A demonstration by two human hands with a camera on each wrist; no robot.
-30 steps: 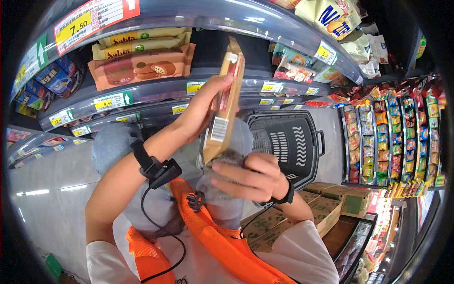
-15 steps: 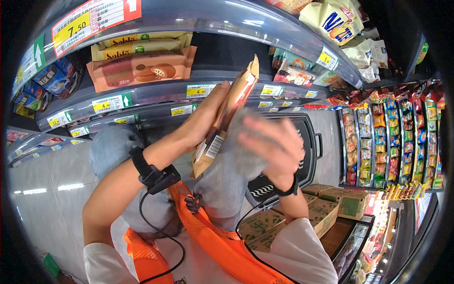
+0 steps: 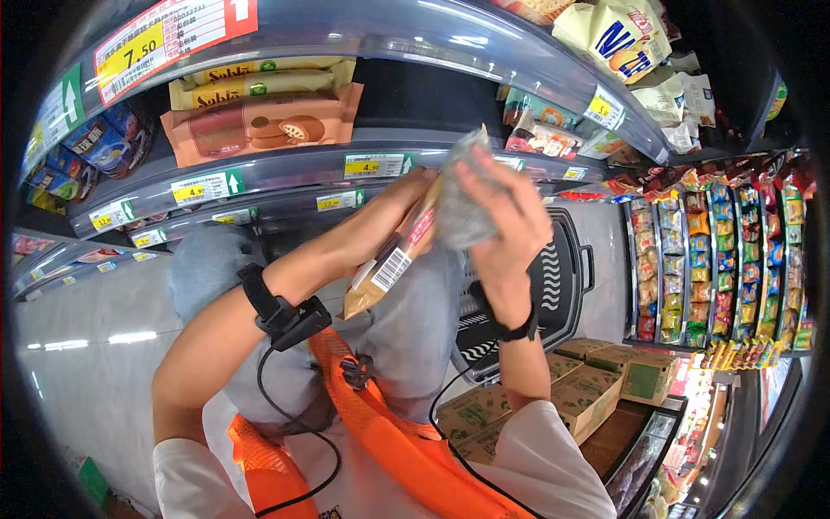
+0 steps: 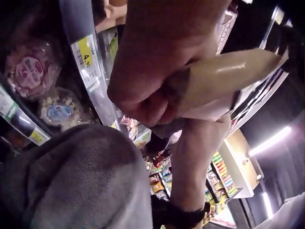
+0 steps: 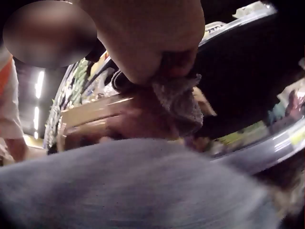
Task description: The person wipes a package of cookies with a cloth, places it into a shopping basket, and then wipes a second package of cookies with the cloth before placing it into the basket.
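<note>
A tan snack package (image 3: 391, 266) with a barcode and a red label slants in front of the person's knees. The left hand (image 3: 378, 216) grips it along its side; in the left wrist view the fingers (image 4: 155, 107) curl round the package (image 4: 224, 78). A grey cloth (image 3: 465, 203) lies against the package's upper face, held by the right hand (image 3: 512, 221). In the right wrist view the cloth (image 5: 180, 102) bunches under the right hand (image 5: 152, 43), beside the package (image 5: 93, 112). The cloth hides the package's upper part.
Shelves with price tags hold a reddish-brown biscuit pack (image 3: 259, 134), yellow packs (image 3: 259, 89) and a white bag (image 3: 614, 43). A black basket (image 3: 566, 285) stands on the floor right of the knees, near cardboard boxes (image 3: 588, 394). Racks of small snacks (image 3: 718, 268) stand at the right.
The right hand and cloth have moved up from the package's lower end to its upper part. The package has tilted, its top leaning further right, and sits slightly lower left.
</note>
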